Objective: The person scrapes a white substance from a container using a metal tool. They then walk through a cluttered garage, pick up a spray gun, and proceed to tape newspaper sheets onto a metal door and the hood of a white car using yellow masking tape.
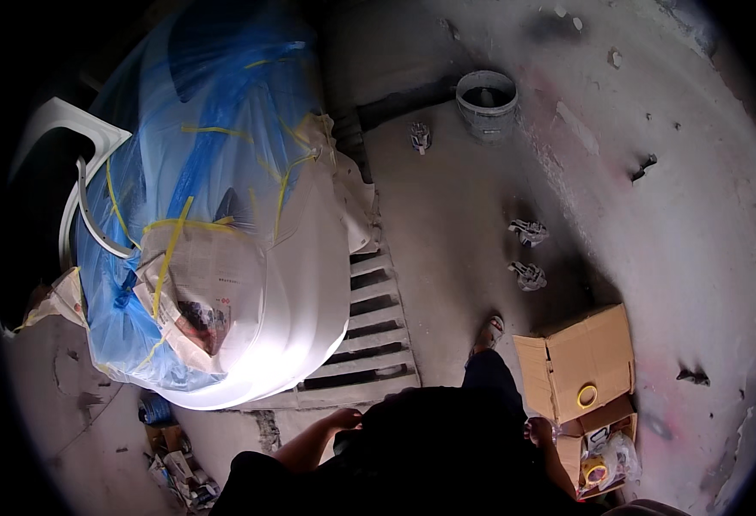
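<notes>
My left hand [344, 419] is low in the middle, beside my dark-clothed body; its fingers are partly hidden. My right hand [538, 430] hangs at the left side of an open cardboard box [569, 457]. Its fingers look curled, but they are too dark and small to show whether anything is in them. A roll of yellow tape [587, 396] rests on the box's raised flap. Inside the box lie another tape roll [595, 474] and some clear plastic [622, 456].
At left stands a white car body [316, 322] masked with blue plastic sheeting [197, 172], newspaper [214, 258] and yellow tape. White curved panels [94, 129] are beside it. A floor grate [369, 322], a bucket [487, 107], crumpled paper [528, 275] and a litter-filled box [176, 456] surround me.
</notes>
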`<move>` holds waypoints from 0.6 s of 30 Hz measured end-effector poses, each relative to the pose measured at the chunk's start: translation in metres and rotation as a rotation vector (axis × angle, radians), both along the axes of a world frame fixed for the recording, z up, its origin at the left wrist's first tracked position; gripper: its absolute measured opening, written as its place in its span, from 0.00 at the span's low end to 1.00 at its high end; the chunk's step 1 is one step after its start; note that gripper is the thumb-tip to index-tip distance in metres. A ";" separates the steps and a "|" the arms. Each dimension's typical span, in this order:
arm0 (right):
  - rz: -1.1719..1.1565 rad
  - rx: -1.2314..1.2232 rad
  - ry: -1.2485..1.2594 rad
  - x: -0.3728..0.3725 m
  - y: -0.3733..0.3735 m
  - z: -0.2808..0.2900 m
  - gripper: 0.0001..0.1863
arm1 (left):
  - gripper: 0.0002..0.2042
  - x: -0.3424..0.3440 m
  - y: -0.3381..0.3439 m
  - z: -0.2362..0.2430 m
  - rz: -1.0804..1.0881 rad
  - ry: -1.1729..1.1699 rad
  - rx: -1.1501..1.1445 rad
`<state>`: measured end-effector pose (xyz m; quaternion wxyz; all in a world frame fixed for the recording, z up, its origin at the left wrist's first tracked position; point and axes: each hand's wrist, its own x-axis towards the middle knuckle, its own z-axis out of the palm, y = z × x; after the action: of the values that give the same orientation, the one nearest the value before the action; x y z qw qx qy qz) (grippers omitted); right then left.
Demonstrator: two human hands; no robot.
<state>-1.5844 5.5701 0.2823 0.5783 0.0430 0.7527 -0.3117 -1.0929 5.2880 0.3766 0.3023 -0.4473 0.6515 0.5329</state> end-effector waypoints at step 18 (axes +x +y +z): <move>0.081 0.071 -0.002 -0.266 -0.538 0.037 0.07 | 0.26 -0.265 -0.343 -0.007 0.410 0.030 -0.034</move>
<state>-1.8507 5.0316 0.3190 0.5893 0.0334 0.7638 -0.2610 -1.3582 4.9452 0.3695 0.1702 -0.5677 0.5601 0.5789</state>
